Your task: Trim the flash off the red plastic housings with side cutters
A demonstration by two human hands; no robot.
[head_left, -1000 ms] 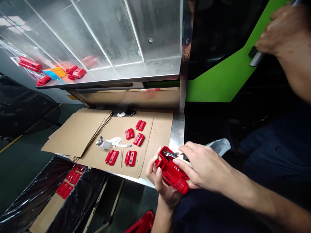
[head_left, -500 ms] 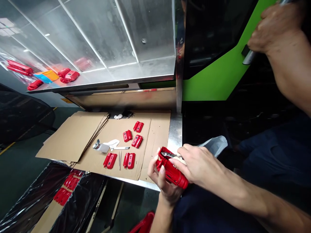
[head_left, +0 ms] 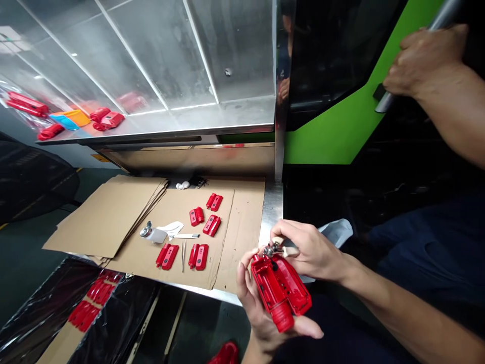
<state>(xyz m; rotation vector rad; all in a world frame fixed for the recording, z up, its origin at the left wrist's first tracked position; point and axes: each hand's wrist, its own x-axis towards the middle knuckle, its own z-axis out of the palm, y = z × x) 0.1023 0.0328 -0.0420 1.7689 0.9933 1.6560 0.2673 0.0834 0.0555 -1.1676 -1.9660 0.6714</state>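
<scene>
Wrapped round a red plastic housing [head_left: 278, 290] from below and the left is my left hand [head_left: 255, 311]. The housing lies tilted, its hollow, ribbed side facing up and its round threaded end toward me. My right hand [head_left: 312, 250] is closed on a pair of small nippers [head_left: 290, 251] with cream handles. Their metal head is at the upper end of the housing; whether the jaws touch plastic I cannot tell. On the cardboard-covered table [head_left: 246, 227] to the left are several similar red parts [head_left: 199, 257], tweezers [head_left: 183, 256] and a white bottle with a metal top [head_left: 154, 234].
Stacked cardboard sheets [head_left: 102, 215] cover the table's left side. A metal shelf [head_left: 189, 121] overhangs the back, with red parts [head_left: 109, 119] on it. At right, another person's hand [head_left: 424, 60] grips a metal handle on a green machine [head_left: 333, 146]. A black-lined box [head_left: 34, 303] holds red parts.
The housing has been turned so more of its hollow side faces up. My left thumb has moved off its upper edge to the lower end. The nippers have pulled back from inside to the upper edge.
</scene>
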